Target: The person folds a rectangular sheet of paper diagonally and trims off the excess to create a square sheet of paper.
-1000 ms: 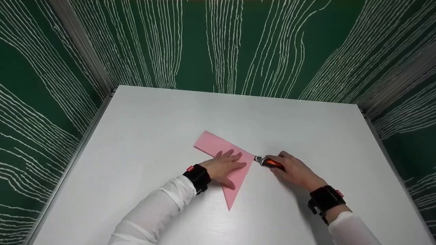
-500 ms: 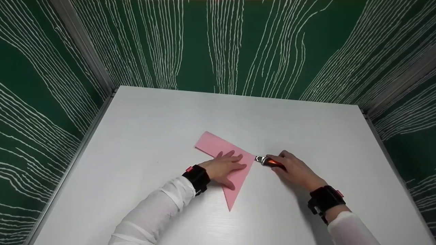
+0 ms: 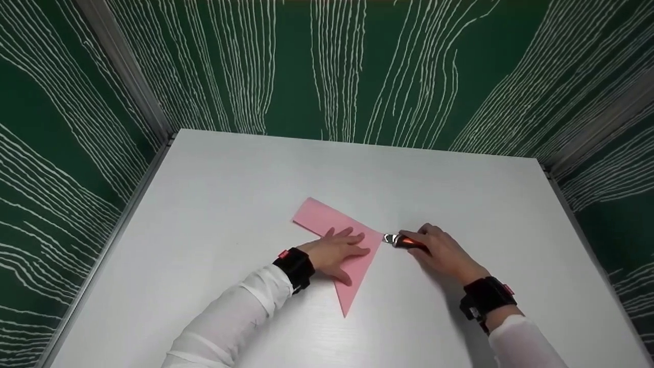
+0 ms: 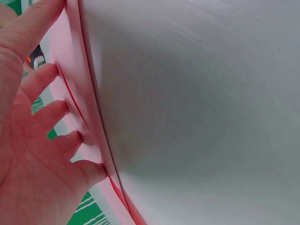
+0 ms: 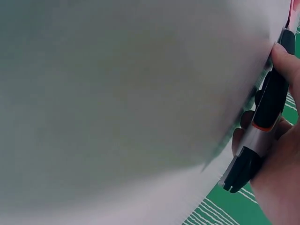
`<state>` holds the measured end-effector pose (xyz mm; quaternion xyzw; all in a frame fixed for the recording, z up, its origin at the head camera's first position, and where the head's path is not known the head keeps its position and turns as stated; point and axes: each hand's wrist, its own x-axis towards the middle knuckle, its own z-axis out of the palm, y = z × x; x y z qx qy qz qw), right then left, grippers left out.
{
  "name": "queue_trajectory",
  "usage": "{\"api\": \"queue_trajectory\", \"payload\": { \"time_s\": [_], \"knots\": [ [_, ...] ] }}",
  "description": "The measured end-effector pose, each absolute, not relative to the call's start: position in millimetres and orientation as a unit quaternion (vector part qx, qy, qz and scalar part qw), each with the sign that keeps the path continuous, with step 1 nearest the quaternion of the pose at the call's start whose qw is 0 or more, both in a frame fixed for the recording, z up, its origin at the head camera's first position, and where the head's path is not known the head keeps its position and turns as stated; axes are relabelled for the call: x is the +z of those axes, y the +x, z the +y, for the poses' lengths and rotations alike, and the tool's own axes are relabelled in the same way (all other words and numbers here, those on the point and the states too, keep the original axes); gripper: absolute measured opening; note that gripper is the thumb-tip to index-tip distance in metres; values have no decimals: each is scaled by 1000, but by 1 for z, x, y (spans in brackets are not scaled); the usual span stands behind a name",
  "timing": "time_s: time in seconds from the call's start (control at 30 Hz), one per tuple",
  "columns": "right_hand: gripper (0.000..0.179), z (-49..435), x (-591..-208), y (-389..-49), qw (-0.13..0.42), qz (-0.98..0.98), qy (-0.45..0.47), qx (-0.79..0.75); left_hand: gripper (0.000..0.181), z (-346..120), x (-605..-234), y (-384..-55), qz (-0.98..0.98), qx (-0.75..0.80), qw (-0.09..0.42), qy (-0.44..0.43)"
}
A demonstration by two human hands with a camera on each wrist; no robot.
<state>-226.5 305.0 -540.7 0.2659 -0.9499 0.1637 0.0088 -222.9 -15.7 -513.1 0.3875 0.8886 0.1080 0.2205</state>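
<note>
Mid-desk (image 3: 230,179) | I see right hand (image 3: 443,251) gripping knife (image 3: 409,242), aimed toward left edge, tip at paper (image 3: 359,268) | left hand (image 3: 333,253) splayed atop

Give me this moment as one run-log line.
left hand: fingers spread on folded pink paper | right hand: grips utility knife | knife: metal end at paper's right corner | surface: white table

Wht table (image 3: 230,179) in front of me. Folded pink paper (image 3: 324,216) lies on it, approx. mid, pointed corner twd me.
</note>
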Motion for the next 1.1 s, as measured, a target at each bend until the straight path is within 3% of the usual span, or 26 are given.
{"api": "queue_trajectory", "payload": {
  "time_s": [0.83, 1.1],
  "knots": [
    [50, 298, -551, -222, 83, -952, 267, 124, 85, -21, -512, -224, 882, 118, 220, 400],
    [44, 299, -546, -223, 61, -955, 260, 127, 85, -19, -514, -226, 882, 117, 220, 401]
  ]
}}
